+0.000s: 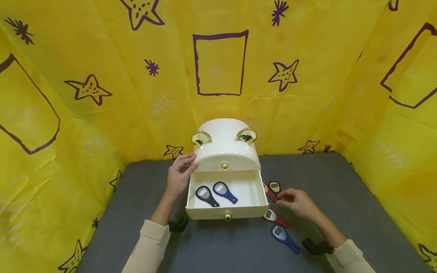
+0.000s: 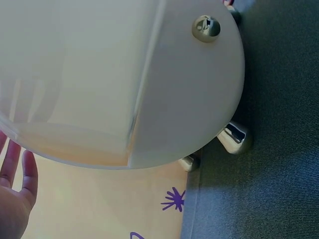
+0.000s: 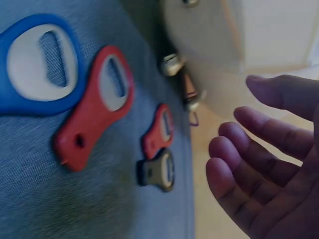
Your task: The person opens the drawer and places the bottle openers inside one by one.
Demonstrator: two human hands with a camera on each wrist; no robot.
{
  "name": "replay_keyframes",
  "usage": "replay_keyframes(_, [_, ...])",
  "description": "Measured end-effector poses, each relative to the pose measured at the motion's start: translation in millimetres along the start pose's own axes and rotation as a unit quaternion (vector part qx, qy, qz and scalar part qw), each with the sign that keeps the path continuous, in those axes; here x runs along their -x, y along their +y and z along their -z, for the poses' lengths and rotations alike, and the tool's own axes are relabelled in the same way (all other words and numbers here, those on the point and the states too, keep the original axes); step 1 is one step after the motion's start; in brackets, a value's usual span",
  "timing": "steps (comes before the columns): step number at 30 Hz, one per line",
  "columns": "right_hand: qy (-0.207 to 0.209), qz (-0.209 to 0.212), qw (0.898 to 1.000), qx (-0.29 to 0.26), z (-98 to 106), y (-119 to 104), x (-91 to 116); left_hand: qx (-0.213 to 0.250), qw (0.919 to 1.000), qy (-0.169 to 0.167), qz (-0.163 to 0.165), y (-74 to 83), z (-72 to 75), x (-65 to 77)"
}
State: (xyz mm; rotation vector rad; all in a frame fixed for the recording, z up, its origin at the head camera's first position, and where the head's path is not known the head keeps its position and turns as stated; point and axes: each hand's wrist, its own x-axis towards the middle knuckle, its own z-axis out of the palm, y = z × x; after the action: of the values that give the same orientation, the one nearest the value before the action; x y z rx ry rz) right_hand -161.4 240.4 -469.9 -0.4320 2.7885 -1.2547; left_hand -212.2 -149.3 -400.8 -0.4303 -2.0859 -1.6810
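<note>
A white rounded box (image 1: pixel 225 132) with gold knobs stands mid-table, its lower drawer (image 1: pixel 208 214) pulled out. Inside lie a black bottle opener (image 1: pixel 213 201) and a blue bottle opener (image 1: pixel 229 195). My left hand (image 1: pixel 178 176) has its fingertips at the box's upper left side and holds nothing. Just right of the drawer, my right hand (image 1: pixel 298 203) hovers beside another black bottle opener (image 1: pixel 274 188) and a red one partly hidden by the drawer. In the right wrist view its fingers are loosely bent, with nothing between them. Closer to me lie a second red bottle opener (image 1: pixel 281 221) and a second blue one (image 1: pixel 289 242).
Grey cloth covers the table (image 1: pixel 222 250). Yellow fabric walls (image 1: pixel 170 125) with purple drawings enclose the back and sides. Two gold-rimmed ear-like pieces (image 1: pixel 246 134) stick up from the box top, and small metallic feet (image 2: pixel 237 139) carry it.
</note>
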Motion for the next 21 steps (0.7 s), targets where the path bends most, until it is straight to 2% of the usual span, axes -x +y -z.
replay_keyframes(6, [-0.035,0.011,0.999,0.029,-8.5,16.6,6.6,-0.006,1.0000,0.004,-0.004,1.2,-0.8,-0.1])
replay_keyframes(11, [-0.053,0.003,0.998,0.043,-14.0,25.7,13.5,-0.003,0.9999,0.008,-0.011,0.4,-1.8,-0.7])
replay_keyframes(15, [-0.058,0.001,0.997,0.046,-18.4,31.1,20.3,-0.003,0.9999,0.008,-0.010,-0.3,-1.8,-0.7])
replay_keyframes(21, [-0.043,0.018,0.997,0.065,-26.1,37.0,27.0,0.003,1.0000,0.005,0.000,0.0,-1.5,-0.1])
